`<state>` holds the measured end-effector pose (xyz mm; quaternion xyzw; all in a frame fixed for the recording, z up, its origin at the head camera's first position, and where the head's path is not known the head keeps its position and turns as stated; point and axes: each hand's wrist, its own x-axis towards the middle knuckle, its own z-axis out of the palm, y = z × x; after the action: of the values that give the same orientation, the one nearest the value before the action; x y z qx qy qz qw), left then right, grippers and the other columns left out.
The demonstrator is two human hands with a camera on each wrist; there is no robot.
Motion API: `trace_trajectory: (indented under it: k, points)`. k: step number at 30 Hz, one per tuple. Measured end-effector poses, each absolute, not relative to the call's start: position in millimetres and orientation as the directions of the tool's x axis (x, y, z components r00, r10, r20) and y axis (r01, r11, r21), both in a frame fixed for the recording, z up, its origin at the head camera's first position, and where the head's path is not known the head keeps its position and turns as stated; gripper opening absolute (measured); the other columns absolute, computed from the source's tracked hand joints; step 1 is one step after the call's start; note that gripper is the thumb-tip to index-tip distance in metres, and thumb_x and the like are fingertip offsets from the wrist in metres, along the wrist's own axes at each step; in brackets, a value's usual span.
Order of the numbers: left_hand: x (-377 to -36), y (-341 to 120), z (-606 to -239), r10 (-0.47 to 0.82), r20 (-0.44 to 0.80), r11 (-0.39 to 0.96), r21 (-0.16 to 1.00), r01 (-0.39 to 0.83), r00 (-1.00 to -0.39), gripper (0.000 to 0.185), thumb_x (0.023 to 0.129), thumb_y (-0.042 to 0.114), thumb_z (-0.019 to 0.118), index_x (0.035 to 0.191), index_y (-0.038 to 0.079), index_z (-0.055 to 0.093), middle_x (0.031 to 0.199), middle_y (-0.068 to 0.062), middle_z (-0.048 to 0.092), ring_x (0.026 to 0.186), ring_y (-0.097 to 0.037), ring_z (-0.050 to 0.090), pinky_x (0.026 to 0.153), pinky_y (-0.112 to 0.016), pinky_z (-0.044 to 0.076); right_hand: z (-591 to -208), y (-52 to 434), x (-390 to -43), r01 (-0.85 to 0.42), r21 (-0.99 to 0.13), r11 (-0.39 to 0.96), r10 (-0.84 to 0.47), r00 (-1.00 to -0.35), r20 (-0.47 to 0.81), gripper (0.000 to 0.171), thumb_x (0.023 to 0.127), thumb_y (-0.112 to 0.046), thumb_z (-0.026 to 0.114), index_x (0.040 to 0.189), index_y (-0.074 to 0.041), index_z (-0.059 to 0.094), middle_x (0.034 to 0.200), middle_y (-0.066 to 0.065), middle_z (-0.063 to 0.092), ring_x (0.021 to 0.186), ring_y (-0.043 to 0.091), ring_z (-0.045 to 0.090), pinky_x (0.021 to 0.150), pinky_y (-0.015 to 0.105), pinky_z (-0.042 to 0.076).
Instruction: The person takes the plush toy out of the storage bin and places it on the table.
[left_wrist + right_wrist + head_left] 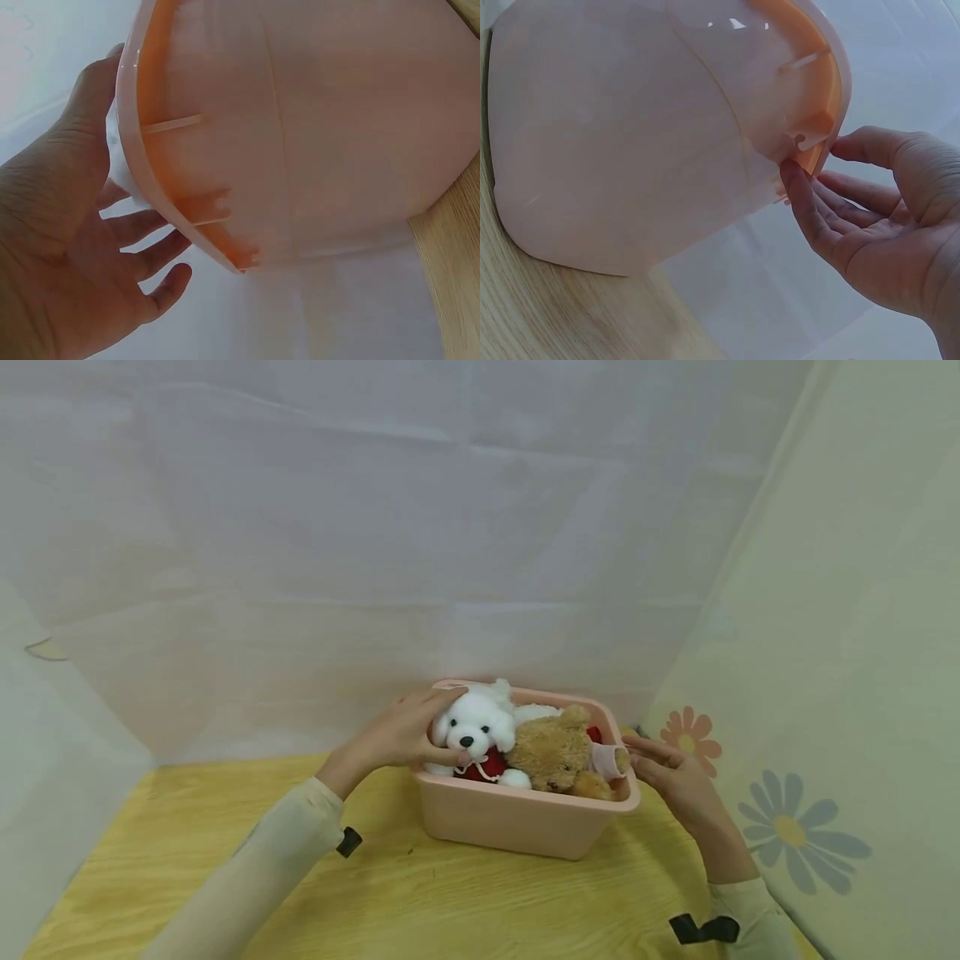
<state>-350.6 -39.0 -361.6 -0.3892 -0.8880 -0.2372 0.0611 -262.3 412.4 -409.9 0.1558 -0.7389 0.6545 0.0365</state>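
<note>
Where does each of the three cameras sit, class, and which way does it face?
Head: worn high, looks forward and down at the pink bin of plush toys on the wooden table; both hands and sleeves show.
Left wrist: low beside the bin, looks up along its wall; the left hand shows, fingers open at the rim.
Right wrist: low on the other side; the right hand shows, fingertips at the rim.
Both wrist views share the bin's wall.

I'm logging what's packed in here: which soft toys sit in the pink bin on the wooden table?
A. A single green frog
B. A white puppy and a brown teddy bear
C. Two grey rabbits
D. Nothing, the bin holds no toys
B: the head view shows a white puppy and a brown teddy bear side by side in the pink bin.
</note>
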Motion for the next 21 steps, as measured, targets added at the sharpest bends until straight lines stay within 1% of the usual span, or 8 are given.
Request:
trace_trajectory:
  k: [3,5,8,12,16,19,21]
  points:
    - [-355,-35,-361,0.688,0.291,0.529,0.425,0.735,-0.664,0.113,0.076,0.073,0.075,0.164,0.022,0.025,0.16,-0.002,0.034,0.137,-0.024,0.041,0.102,-0.052,0.041,-408,412,-262,-0.28,-0.953,0.113,-0.179,-0.95,0.258,0.051,0.107,-0.006,0.053,0.148,0.018,0.035,0.137,0.003,0.059,0.117,0.012,0.062,0.094,0.025,0.05]
    - [-357,-33,-361,0.7,0.284,0.488,0.479,0.73,-0.655,0.112,0.078,0.067,0.078,0.164,0.021,0.023,0.161,-0.002,0.032,0.135,-0.022,0.043,0.097,-0.048,0.046,-408,411,-263,-0.276,-0.954,0.116,-0.175,-0.951,0.254,0.051,0.107,-0.006,0.053,0.148,0.018,0.035,0.139,0.005,0.057,0.117,0.011,0.061,0.094,0.026,0.05]
    - [-358,-31,-362,0.7,0.288,0.433,0.556,0.71,-0.653,0.108,0.081,0.057,0.081,0.164,0.02,0.024,0.161,-0.003,0.03,0.134,-0.021,0.043,0.098,-0.047,0.046,-408,409,-264,-0.272,-0.956,0.113,-0.18,-0.951,0.25,0.052,0.107,-0.007,0.053,0.148,0.018,0.034,0.14,0.005,0.056,0.118,0.011,0.061,0.095,0.026,0.05]
    - [-357,-29,-366,0.689,0.336,0.367,0.602,0.709,-0.642,0.104,0.081,0.048,0.085,0.162,0.018,0.029,0.157,-0.004,0.036,0.131,-0.021,0.045,0.098,-0.046,0.045,-408,407,-265,-0.278,-0.956,0.094,-0.187,-0.948,0.257,0.052,0.107,-0.007,0.053,0.148,0.019,0.034,0.137,0.004,0.059,0.117,0.012,0.062,0.094,0.026,0.05]
    - [-355,-26,-369,0.671,0.396,0.318,0.609,0.726,-0.626,0.1,0.077,0.048,0.087,0.159,0.019,0.038,0.153,0.001,0.041,0.129,-0.019,0.044,0.093,-0.044,0.048,-409,407,-265,-0.279,-0.958,0.07,-0.196,-0.945,0.261,0.051,0.107,-0.006,0.053,0.147,0.02,0.034,0.134,0.002,0.061,0.116,0.012,0.062,0.094,0.026,0.05]
    - [-354,-24,-370,0.644,0.42,0.298,0.632,0.716,-0.639,0.098,0.075,0.051,0.088,0.157,0.021,0.044,0.151,0.006,0.043,0.128,-0.017,0.044,0.09,-0.044,0.049,-410,408,-265,-0.273,-0.961,0.054,-0.207,-0.944,0.257,0.051,0.107,-0.005,0.052,0.147,0.02,0.033,0.132,0.0,0.063,0.116,0.012,0.062,0.094,0.027,0.05]
    - [-354,-23,-369,0.622,0.429,0.28,0.66,0.698,-0.655,0.095,0.074,0.051,0.088,0.155,0.022,0.047,0.148,0.009,0.046,0.126,-0.017,0.045,0.09,-0.045,0.048,-411,408,-264,-0.265,-0.963,0.052,-0.206,-0.946,0.249,0.052,0.107,-0.006,0.052,0.148,0.019,0.033,0.127,0.001,0.065,0.115,0.012,0.063,0.094,0.028,0.051]
